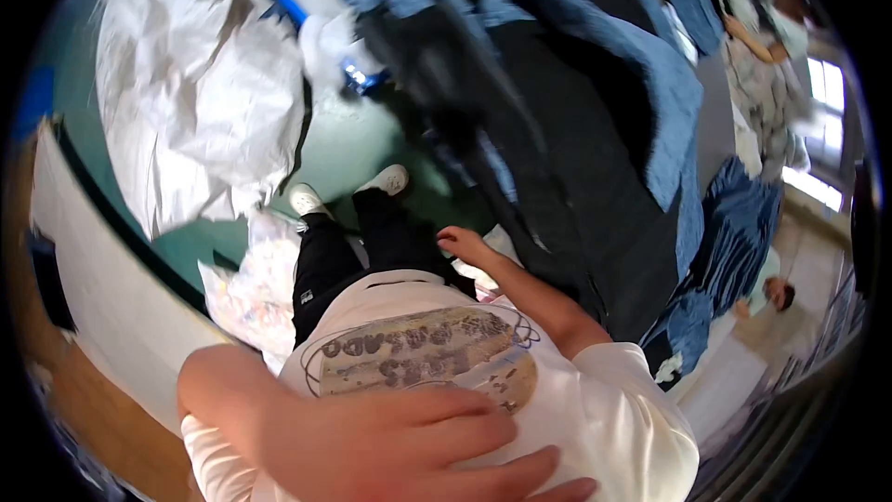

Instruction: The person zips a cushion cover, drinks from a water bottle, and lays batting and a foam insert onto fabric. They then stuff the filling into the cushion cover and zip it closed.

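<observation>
My left hand (437, 446) is raised close to the camera, across the printed white T-shirt (595, 418). Its fingers are spread and nothing is held in them; the motion blurs it a little. Lower down by my right thigh, my right hand (460, 244) hangs with loosely bent fingers, and I see nothing in it. Beside that hand lies a large heap of black and blue denim garments (595, 158), apart from the fingers as far as I can tell. The heap's near part is blurred.
A big white woven sack (195, 93) stands at the left, with a clear plastic bag of scraps (255, 288) below it. A pale panel (111, 260) runs along the left. More folded denim (720, 260) lies right. Other people (771, 293) are at the right edge.
</observation>
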`<state>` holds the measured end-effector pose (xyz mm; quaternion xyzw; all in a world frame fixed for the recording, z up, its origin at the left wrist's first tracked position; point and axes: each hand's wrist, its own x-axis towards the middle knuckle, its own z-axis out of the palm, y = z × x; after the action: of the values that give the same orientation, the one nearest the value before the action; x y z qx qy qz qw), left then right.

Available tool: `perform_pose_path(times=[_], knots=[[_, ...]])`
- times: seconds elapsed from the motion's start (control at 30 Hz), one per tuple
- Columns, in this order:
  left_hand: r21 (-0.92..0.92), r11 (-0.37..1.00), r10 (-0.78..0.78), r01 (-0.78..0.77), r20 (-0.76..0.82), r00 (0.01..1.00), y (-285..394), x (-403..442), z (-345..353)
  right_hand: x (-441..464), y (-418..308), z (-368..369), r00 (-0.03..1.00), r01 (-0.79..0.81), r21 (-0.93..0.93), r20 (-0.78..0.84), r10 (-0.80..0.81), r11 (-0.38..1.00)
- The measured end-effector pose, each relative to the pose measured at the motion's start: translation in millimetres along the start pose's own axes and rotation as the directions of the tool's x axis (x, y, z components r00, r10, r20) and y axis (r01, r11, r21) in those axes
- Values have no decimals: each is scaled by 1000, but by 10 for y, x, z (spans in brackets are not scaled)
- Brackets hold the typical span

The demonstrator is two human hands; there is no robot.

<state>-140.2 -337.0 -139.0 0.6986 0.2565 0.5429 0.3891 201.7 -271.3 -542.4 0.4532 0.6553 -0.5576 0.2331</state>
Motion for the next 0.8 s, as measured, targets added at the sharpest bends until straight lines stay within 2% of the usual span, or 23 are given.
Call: perform_pose_path(times=[0.03,0.07,0.13,0.2,0.27,0.3,0.33,0.37,0.4,0.47,0.53,0.57,0.6,0.63,0.67,0.7,0.73,0.77,0.8], knots=[[-42,998,47,-50,-61,997,-89,-115,-6,14,138,32,998,-54,47,24,53,997],[76,996,43,-36,-90,995,-199,-248,6,43,308,83,993,-112,90,49,108,990],[300,954,34,15,-156,987,-457,-610,77,-33,588,79,993,-104,82,62,99,991],[402,892,-202,207,-55,978,-764,-1113,-46,-107,825,180,979,-202,42,4,202,979],[298,806,-455,512,-242,857,-1198,-1891,60,-352,598,209,954,-287,-294,-5,299,912],[203,689,-600,696,-379,704,-1450,-2406,191,-436,813,412,927,-362,-228,16,375,904],[-20,521,-748,853,-493,445,-1680,-2953,367,-500,445,580,825,-542,-90,131,550,835],[33,349,-799,937,-511,315,-1831,-3494,572,-568,-3,748,678,-715,-1,239,695,699],[77,161,-832,984,-526,177,-1954,-4013,837,-483,1068,1118,782,-612,277,353,514,741],[10,-51,-928,999,-369,-44,-2198,-5042,1774,-412,500,1204,730,-675,149,279,624,723],[-223,-350,-936,910,55,-347,-2249,-5415,2463,-32,1140,1124,728,-632,-98,266,632,769],[-232,-387,-916,893,-20,-402,-2201,-5350,2725,237,650,931,559,-799,-177,133,818,575],[-245,-415,-887,876,-105,-449,-2209,-5224,2924,389,709,775,787,-613,121,5,617,781],[-239,-412,-879,879,-149,-452,-2234,-5138,3005,726,1128,479,812,-515,250,-165,560,820],[-231,-409,-870,883,-194,-454,-2285,-5087,3064,1075,1396,109,815,-434,349,-241,527,831],[-208,-418,-860,884,-222,-459,-2339,-5079,3198,1431,1479,-238,752,-450,444,-280,597,775],[-182,-433,-850,883,-242,-467,-2355,-5059,3338,1666,1528,-532,683,-354,532,-415,602,769],[-209,-438,-843,874,-241,-480,-2366,-4996,3354,1950,1842,-885,686,-248,492,-519,510,835],[-234,-439,-840,867,-235,-489,-2380,-4997,3450,2216,1741,-1227,656,-247,500,-545,523,830]])
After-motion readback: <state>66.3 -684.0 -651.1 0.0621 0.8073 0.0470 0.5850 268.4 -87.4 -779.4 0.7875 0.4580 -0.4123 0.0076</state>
